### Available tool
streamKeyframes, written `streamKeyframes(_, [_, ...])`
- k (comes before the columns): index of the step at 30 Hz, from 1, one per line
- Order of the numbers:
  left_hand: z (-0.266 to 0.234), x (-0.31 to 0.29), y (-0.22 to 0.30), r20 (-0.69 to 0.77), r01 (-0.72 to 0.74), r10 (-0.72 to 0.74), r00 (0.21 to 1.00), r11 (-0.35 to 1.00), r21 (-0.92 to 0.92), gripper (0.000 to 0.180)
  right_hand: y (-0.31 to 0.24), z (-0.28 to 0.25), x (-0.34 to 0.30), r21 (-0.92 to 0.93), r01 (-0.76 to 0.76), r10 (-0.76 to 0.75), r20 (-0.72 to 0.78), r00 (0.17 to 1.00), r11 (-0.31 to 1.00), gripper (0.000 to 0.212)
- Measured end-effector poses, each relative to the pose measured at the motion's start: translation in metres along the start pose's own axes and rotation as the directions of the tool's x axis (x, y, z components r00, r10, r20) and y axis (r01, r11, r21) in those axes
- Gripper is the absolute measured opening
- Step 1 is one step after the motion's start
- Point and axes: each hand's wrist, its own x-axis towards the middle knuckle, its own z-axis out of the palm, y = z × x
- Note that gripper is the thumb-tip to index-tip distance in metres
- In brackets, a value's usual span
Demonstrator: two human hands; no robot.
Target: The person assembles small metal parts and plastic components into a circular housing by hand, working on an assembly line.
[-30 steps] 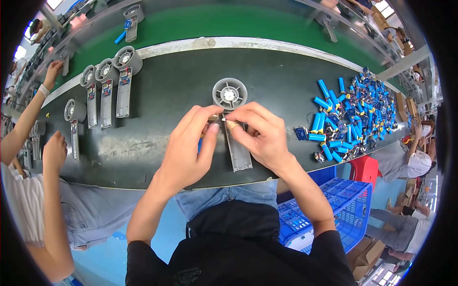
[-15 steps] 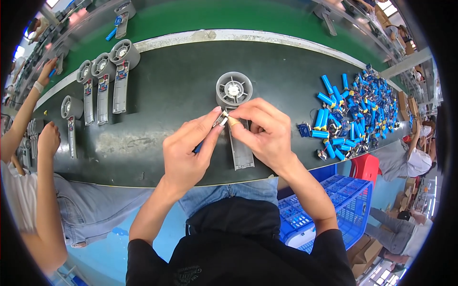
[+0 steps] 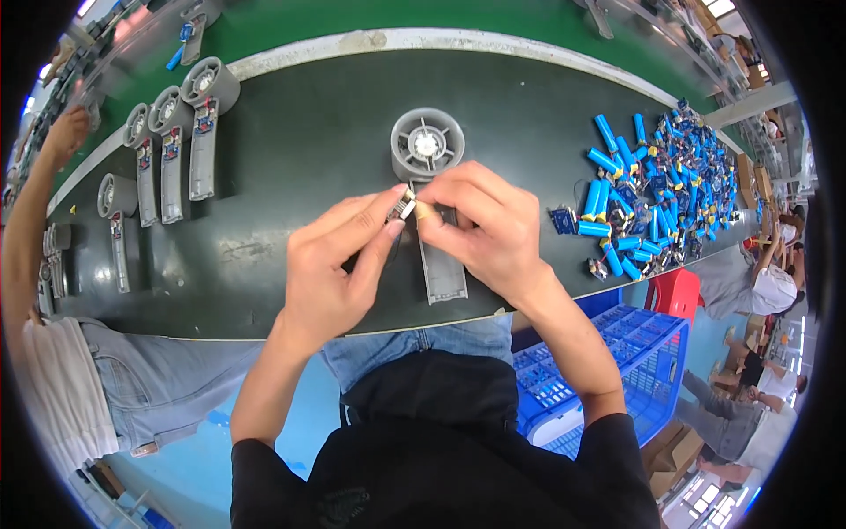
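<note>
My left hand [image 3: 330, 256] pinches a small circuit board [image 3: 404, 206] with a pale connector between thumb and forefinger. Against the board's right end, my right hand [image 3: 489, 225] has its thumb and forefinger pressed together; whatever lies between those fingertips is too small and hidden to name. Beneath both hands lies a grey fan housing [image 3: 442, 278], its open trough-like handle pointing toward me. Its round head [image 3: 426, 145] shows spokes and a white hub, just beyond my fingers. My right hand covers part of the handle.
At right lies a heap of blue battery cells with circuit boards [image 3: 656, 207]. Several grey fan housings [image 3: 204, 145] with boards fitted stand at left. A blue crate [image 3: 648, 370] and red stool [image 3: 674, 293] are below the table's right edge. A co-worker's arm [image 3: 35, 194] reaches in at far left.
My head view has shifted slightly, so the table things sit a little higher and further left. Both hands remain together at the board. The co-worker's near hand has left its spot by the table edge.
</note>
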Motion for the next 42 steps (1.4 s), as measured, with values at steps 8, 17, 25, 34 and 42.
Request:
streamKeyframes(8, [0.001, 0.001, 0.0, 0.019, 0.093, -0.091, 0.996, 0.982, -0.164, 0.031, -0.001, 0.0, -0.001, 0.01, -0.019, 0.019, 0.005, 1.0, 1.0, 0.018])
streamKeyframes(17, [0.004, -0.001, -0.004, -0.009, 0.061, -0.063, 0.998, 0.989, -0.137, 0.026, -0.001, 0.001, -0.005, 0.028, -0.04, 0.04, 0.007, 0.999, 0.999, 0.017])
streamKeyframes(25, [-0.001, 0.0, -0.006, 0.041, 0.042, -0.038, 0.998, 0.996, -0.081, 0.028, 0.002, 0.005, -0.007, -0.119, 0.111, -0.116, -0.034, 0.993, 0.987, 0.02])
streamKeyframes(34, [-0.004, 0.004, -0.001, 0.081, 0.028, -0.021, 0.996, 0.995, -0.094, 0.027, 0.005, -0.001, -0.004, -0.159, 0.202, -0.208, -0.023, 0.978, 0.966, 0.021])
streamKeyframes(42, [0.012, -0.004, 0.007, 0.095, 0.214, -0.208, 0.974, 0.975, -0.065, 0.049, 0.082, -0.093, 0.089, -0.338, -0.312, 0.272, -0.161, 0.949, 0.888, 0.034])
